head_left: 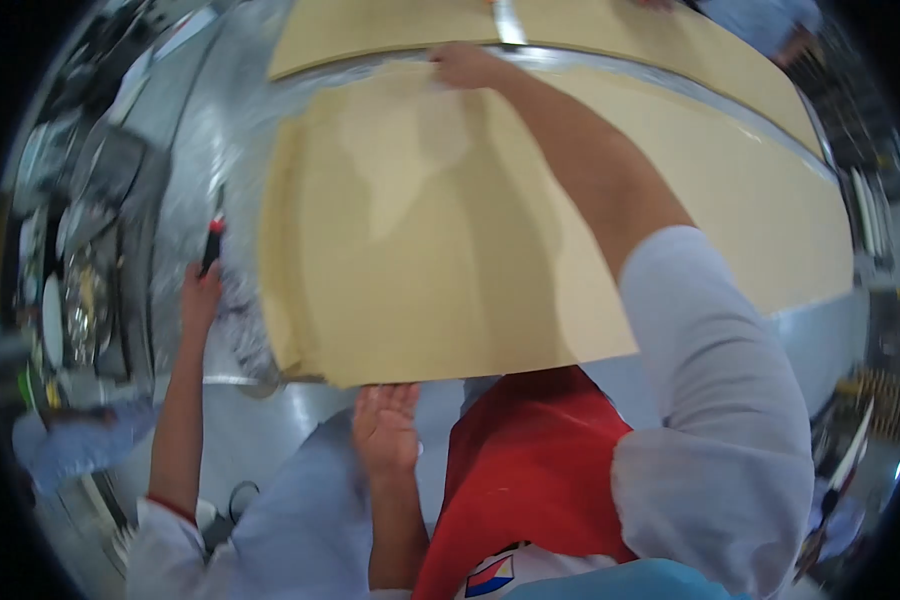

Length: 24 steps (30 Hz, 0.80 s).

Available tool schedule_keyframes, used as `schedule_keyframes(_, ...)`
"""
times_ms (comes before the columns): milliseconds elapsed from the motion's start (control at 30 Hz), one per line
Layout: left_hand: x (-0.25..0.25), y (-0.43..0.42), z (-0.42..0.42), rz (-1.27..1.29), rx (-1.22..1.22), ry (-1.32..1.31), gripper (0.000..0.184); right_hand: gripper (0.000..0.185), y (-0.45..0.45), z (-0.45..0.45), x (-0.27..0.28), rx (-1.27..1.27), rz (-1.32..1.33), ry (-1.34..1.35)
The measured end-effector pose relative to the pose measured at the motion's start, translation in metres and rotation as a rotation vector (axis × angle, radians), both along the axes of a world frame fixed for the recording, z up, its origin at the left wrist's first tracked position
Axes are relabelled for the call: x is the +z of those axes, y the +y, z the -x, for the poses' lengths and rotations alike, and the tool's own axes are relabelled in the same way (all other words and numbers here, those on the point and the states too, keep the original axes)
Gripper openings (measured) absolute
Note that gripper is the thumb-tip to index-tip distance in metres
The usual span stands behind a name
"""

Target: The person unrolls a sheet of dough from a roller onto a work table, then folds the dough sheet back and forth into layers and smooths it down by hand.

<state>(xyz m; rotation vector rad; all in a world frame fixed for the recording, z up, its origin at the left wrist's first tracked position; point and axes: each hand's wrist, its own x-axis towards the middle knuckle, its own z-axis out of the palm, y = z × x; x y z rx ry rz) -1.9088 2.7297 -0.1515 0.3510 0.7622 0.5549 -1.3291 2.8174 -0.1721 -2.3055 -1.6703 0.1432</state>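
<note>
A wide, pale yellow dough sheet (420,250) covers most of the table in front of me, with a darker, layered edge along its left side. My right hand (467,66) reaches across it and pinches its far edge, though the fingertips are partly blurred. Below the near edge, my left hand (386,428) is palm up with its fingers stretched out. Those fingertips meet the dough's front border, and part of them may be under it.
At left, a co-worker's hand (202,285) holds a tool with a red and black handle (212,247) over the metal table (195,150). A second dough sheet (380,25) lies beyond, with a metal blade (508,22) on its border. Racks (875,400) stand at right.
</note>
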Motion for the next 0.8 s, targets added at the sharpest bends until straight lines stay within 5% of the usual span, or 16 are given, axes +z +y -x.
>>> schedule_keyframes(33, 0.0, -0.005, -0.003, 0.079, 0.007, -0.009, 0.033, 0.048, -0.011, 0.019, 0.03, -0.131, 0.014, 0.213)
schedule_keyframes(133, -0.008, -0.02, -0.01, 0.098, -0.045, -0.064, 0.036, 0.038, 0.001, 0.009, 0.017, -0.191, 0.021, 0.141)
schedule_keyframes(233, -0.013, -0.04, -0.027, 0.037, 0.007, -0.125, 0.038, 0.032, 0.027, -0.017, -0.016, 0.015, 0.365, -0.173)
schedule_keyframes(300, -0.014, -0.055, -0.039, 0.026, 0.139, -0.159, 0.038, 0.03, 0.013, 0.008, 0.0, -0.033, 0.01, -0.077)
schedule_keyframes(400, 0.0, -0.072, -0.068, -0.043, 0.284, -0.094, 0.043, 0.033, 0.004, 0.02, 0.025, -0.081, 0.066, 0.214)
schedule_keyframes(467, 0.007, -0.079, -0.082, -0.129, 0.265, -0.015, 0.038, 0.03, 0.015, -0.015, -0.018, -0.111, -0.097, 0.288)
schedule_keyframes(600, -0.007, -0.088, -0.1, -0.066, 0.222, 0.059, 0.04, 0.027, 0.019, -0.029, -0.014, 0.198, 0.233, -0.262)
schedule_keyframes(667, -0.016, -0.086, -0.104, 0.035, 0.271, 0.022, 0.041, 0.031, -0.01, 0.011, 0.031, 0.037, 0.125, 0.098)
schedule_keyframes(800, -0.003, -0.089, -0.127, -0.195, 0.336, 0.179, 0.04, 0.035, -0.018, 0.031, 0.015, 0.011, -0.028, -0.031)
